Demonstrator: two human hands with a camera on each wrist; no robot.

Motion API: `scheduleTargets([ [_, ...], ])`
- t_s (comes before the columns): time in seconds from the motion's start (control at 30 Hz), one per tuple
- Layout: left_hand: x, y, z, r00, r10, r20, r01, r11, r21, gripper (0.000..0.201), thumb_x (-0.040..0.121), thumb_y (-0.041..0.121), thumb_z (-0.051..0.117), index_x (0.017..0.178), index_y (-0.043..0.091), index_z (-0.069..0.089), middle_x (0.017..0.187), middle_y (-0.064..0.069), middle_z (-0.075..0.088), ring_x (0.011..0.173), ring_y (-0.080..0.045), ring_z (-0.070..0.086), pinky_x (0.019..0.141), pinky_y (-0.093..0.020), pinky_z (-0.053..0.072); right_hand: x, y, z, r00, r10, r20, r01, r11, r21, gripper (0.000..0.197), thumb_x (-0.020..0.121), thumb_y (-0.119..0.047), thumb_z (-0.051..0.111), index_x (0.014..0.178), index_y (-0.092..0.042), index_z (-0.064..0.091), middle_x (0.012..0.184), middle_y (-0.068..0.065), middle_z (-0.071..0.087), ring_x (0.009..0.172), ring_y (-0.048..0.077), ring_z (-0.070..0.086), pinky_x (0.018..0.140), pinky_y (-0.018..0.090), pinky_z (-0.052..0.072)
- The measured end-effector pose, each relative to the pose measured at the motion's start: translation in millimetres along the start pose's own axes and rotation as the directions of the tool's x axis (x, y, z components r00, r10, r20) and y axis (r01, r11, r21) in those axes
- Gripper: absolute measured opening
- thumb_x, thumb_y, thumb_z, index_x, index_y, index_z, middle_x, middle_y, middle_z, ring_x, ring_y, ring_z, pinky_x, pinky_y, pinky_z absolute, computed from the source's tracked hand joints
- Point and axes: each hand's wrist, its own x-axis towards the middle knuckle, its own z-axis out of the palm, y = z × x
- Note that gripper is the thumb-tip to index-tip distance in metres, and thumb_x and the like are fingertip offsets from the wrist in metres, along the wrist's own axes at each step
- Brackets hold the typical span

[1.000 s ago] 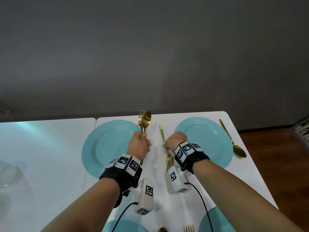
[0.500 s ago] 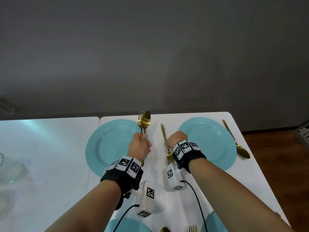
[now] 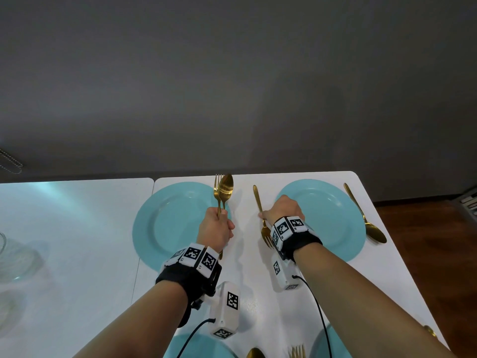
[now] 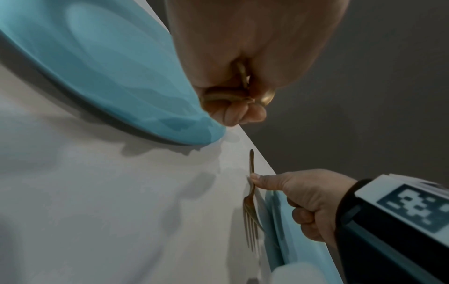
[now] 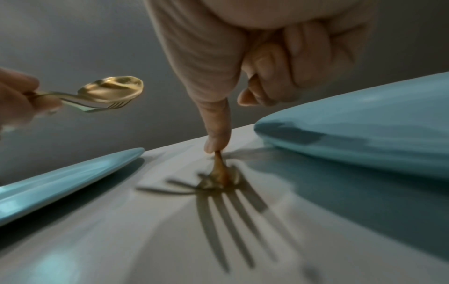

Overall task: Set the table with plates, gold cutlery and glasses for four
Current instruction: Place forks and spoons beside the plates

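Note:
My left hand (image 3: 218,228) grips a gold spoon (image 3: 225,187) and a gold fork (image 3: 218,180) by their handles, upright over the right rim of the far left blue plate (image 3: 167,220). The spoon (image 5: 114,90) lies on top of that fork in the right wrist view. My right hand (image 3: 278,211) is beside the far right blue plate (image 3: 333,220). One straight digit (image 5: 216,124) presses down on the handle of another gold fork (image 3: 258,200) lying flat on the white table (image 3: 77,228) between the two plates. The other fingers are curled in and hold nothing.
A gold spoon (image 3: 366,220) lies right of the far right plate. Two more blue plates (image 3: 196,347) (image 3: 335,342) sit at the near edge with a spoon (image 3: 255,353) and a fork (image 3: 298,351) between them. Clear glassware (image 3: 5,251) stands far left.
My right hand has slid the fork on the table a little toward the far edge. My left hand has kept its hold on the fork and spoon and barely moved.

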Motion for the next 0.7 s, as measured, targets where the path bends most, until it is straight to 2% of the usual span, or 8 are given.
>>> scheduleTargets([
  [0.17, -1, -1, 1, 1.000, 0.012, -0.004, -0.012, 1.000, 0.018, 0.019, 0.102, 0.025, 0.029, 0.105, 0.012, 0.043, 0.070, 0.000, 0.055, 0.059, -0.015, 0.049, 0.070, -0.032, 0.044, 0, 4, -4, 1.000, -0.003, -0.009, 0.003, 1.000, -0.010, 0.040, 0.076, -0.037, 0.077, 0.086, -0.013, 0.047, 0.104, 0.010, 0.066, 0.092, 0.027, 0.064, 0.066, 0.029, 0.045],
  [0.3, -2, -3, 1, 1.000, 0.018, -0.001, -0.018, 0.999, 0.029, 0.021, 0.102, 0.025, 0.029, 0.106, 0.011, 0.044, 0.070, 0.001, 0.055, 0.059, -0.014, 0.049, 0.071, -0.032, 0.043, 2, 9, -3, 1.000, 0.012, -0.027, -0.012, 1.000, 0.013, 0.043, 0.076, -0.035, 0.077, 0.067, -0.015, 0.040, 0.099, 0.009, 0.068, 0.075, 0.024, 0.057, 0.064, 0.029, 0.046],
  [0.43, -2, -5, 1, 1.000, 0.019, 0.002, -0.020, 0.999, 0.029, 0.019, 0.102, 0.024, 0.029, 0.103, 0.012, 0.043, 0.070, 0.001, 0.055, 0.059, -0.014, 0.050, 0.072, -0.033, 0.045, 0, 14, -3, 1.000, 0.015, -0.023, -0.014, 0.999, 0.033, 0.035, 0.079, -0.032, 0.075, 0.082, -0.012, 0.046, 0.098, 0.009, 0.067, 0.074, 0.024, 0.055, 0.065, 0.029, 0.046],
  [0.5, -2, -5, 2, 1.000, 0.014, 0.005, -0.014, 1.000, 0.022, 0.020, 0.102, 0.024, 0.029, 0.104, 0.011, 0.044, 0.069, 0.001, 0.055, 0.058, -0.014, 0.050, 0.071, -0.033, 0.044, -1, 15, -3, 1.000, 0.011, -0.022, -0.010, 1.000, 0.027, 0.033, 0.079, -0.033, 0.074, 0.089, -0.012, 0.051, 0.100, 0.010, 0.066, 0.079, 0.025, 0.059, 0.065, 0.029, 0.047],
  [0.6, -2, -5, 2, 1.000, -0.008, 0.015, 0.008, 1.000, -0.009, 0.018, 0.102, 0.022, 0.031, 0.105, 0.011, 0.044, 0.069, 0.000, 0.056, 0.057, -0.015, 0.049, 0.062, -0.029, 0.042, -2, 16, -4, 1.000, 0.013, -0.023, -0.013, 1.000, 0.015, 0.037, 0.079, -0.032, 0.074, 0.101, -0.008, 0.057, 0.104, 0.011, 0.066, 0.091, 0.028, 0.065, 0.069, 0.031, 0.049],
  [0.7, -4, -2, 0, 0.998, -0.048, 0.036, 0.050, 0.997, -0.054, 0.013, 0.100, 0.016, 0.032, 0.104, 0.013, 0.044, 0.069, -0.001, 0.056, 0.057, -0.015, 0.048, 0.054, -0.025, 0.039, -4, 12, -6, 1.000, 0.015, -0.002, -0.015, 1.000, 0.025, 0.045, 0.077, -0.036, 0.075, 0.105, -0.009, 0.055, 0.104, 0.010, 0.065, 0.093, 0.027, 0.065, 0.075, 0.033, 0.053],
])
